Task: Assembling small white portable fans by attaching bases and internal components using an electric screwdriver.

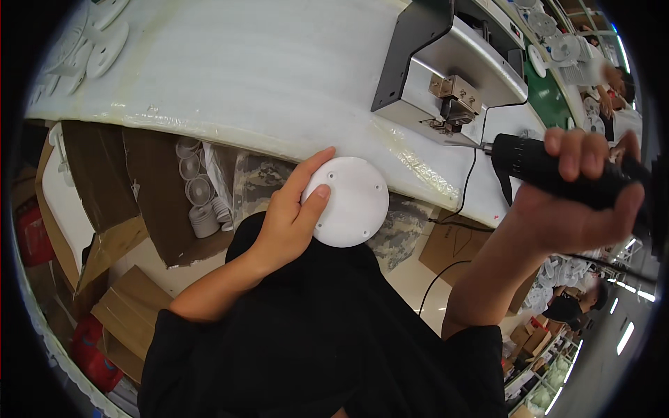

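My left hand [286, 216] grips a round white plastic disc [355, 205] by its left side, the thumb lying on its face. Small screw holes sit near the disc's edge. It is held in front of my body, beside the table's near edge. Raised on the right, my right hand [568, 198] is wrapped round a black electric screwdriver [526, 160]. The driver's bit points left toward the metal outlet of a grey screw feeder [460, 104]; whether the bit touches it I cannot tell.
A white-covered table [265, 70] spans the front, with white round bases [108, 49] at its far left. Below its edge, an open cardboard box [157, 188] holds white ring-shaped parts [198, 188]. A black cable [470, 184] hangs near the feeder. Other people work at the far right.
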Demonstrator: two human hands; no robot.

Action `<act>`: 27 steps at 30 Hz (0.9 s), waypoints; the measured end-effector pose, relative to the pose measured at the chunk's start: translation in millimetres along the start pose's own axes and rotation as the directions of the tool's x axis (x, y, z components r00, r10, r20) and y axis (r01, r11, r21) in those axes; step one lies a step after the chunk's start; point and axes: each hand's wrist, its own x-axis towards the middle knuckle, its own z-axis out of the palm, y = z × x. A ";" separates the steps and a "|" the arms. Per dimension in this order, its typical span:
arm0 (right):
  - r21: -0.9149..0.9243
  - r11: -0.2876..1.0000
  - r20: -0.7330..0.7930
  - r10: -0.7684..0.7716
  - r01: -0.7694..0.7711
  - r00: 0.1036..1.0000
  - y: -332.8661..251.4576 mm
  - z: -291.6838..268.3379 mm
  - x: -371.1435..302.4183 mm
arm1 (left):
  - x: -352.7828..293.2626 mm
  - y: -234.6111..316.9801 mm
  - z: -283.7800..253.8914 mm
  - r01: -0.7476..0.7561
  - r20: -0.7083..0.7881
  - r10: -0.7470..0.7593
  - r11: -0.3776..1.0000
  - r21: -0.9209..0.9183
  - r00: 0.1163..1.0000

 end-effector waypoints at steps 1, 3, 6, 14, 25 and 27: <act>0.000 1.000 0.001 0.002 -0.002 1.000 1.9 1.1 0.3 | 0.2 -1.4 -0.4 0.002 -0.001 -0.002 1.000 -0.001 1.000; -0.013 0.997 -0.015 -0.073 0.073 0.997 6.5 5.9 1.0 | 0.4 -4.4 -1.9 0.002 -0.008 -0.002 1.000 -0.013 1.000; -0.028 0.988 -0.031 -0.150 0.150 0.988 12.2 7.2 3.2 | 1.0 -6.1 -2.1 0.000 -0.013 -0.001 1.000 -0.025 1.000; 0.004 0.999 0.119 0.042 -0.043 0.992 20.7 8.2 20.2 | -0.1 -8.2 -1.7 -0.017 -0.017 0.017 1.000 0.005 1.000; 0.252 0.957 0.244 0.083 -0.146 0.966 8.7 25.3 -34.5 | -1.5 -2.7 3.2 0.002 -0.049 -0.003 1.000 -0.019 0.999; 0.239 0.958 0.236 0.104 -0.162 0.966 9.5 27.5 -40.7 | -0.4 -0.3 4.1 0.011 -0.043 -0.012 1.000 -0.019 0.999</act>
